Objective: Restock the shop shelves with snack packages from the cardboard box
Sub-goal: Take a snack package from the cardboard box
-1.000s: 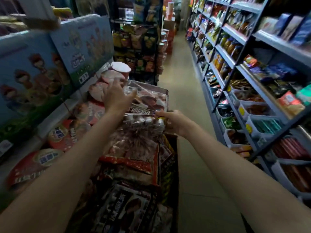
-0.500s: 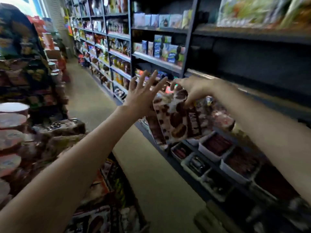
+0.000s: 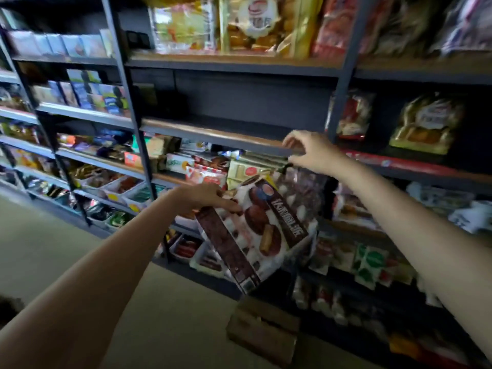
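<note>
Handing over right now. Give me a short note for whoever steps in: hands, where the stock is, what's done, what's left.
Left hand: holds the upper left edge of the snack pack, which is tilted in front of the shelves.
Right hand: pinches the pack's top corner, close to the edge of the bare shelf.
Done: one pack brought to the shelves.
Left: set it on a shelf, probably the bare one, then fetch more. The box is out of view.
</note>
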`<state>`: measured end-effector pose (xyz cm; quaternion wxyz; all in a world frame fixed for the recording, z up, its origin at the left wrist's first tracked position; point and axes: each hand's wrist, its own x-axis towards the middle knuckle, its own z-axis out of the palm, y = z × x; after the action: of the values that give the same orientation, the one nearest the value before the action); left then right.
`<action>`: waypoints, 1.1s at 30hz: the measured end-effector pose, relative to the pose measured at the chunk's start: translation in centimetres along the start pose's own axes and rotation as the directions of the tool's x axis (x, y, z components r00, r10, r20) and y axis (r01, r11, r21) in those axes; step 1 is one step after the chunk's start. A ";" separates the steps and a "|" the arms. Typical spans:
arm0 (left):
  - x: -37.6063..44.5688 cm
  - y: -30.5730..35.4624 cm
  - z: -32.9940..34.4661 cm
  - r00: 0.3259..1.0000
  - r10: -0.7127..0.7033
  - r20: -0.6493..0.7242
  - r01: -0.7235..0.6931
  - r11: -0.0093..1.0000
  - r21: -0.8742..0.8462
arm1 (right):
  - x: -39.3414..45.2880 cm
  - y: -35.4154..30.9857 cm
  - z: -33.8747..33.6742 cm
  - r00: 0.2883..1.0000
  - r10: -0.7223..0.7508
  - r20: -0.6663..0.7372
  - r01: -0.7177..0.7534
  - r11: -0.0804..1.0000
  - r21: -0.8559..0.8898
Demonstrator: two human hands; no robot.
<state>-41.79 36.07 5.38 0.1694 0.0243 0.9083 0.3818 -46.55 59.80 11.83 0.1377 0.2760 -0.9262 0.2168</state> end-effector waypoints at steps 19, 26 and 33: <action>17.7 34.5 23.5 0.752 0.580 -0.314 -0.615 0.789 -0.016 | -20.5 31.8 -19.5 0.654 0.757 0.012 -0.429 0.357 0.830; 25.2 45.0 30.5 0.498 0.722 -0.481 -0.726 0.650 0.223 | -22.6 40.3 -25.8 0.578 0.756 -0.308 -0.206 0.501 0.841; 34.2 53.6 36.0 0.559 0.771 -0.304 -0.785 0.611 0.105 | -21.5 50.4 -29.6 0.455 0.785 -0.420 -0.202 0.550 0.810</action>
<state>-66.83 104.55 9.66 -0.1649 0.3564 0.8104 0.4348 -53.92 121.64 13.05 0.3244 -0.1210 -0.6741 0.6525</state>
